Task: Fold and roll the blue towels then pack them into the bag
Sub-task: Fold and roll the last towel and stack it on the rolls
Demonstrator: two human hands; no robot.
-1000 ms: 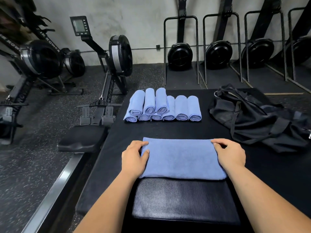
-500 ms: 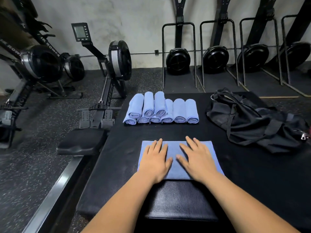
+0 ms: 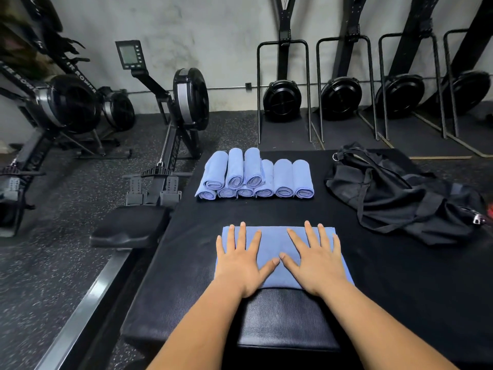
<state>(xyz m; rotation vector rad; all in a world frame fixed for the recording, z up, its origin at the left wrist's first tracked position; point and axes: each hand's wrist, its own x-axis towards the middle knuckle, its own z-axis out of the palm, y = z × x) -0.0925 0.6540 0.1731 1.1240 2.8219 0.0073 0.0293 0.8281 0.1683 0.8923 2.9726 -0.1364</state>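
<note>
Towel folded at 6 o'clock on surface, long axis 9 to 3. Left hand and right hand press it, fingers straight, spread, gripping nothing. Both hands equally near; roll likely starts at one short end. Rolled towels at 12, bag at 2

Your scene is lit softly and evenly from above, and rather dimly. The pale grey plaster wall reads brightest, while the crumpled black fabric bag loses its folds in shadow. The flat light-blue towel is sharp. A dull sheen lies on the black textured vinyl pad. The black upright machine posts lean with wide-angle distortion near the right edge.
</note>
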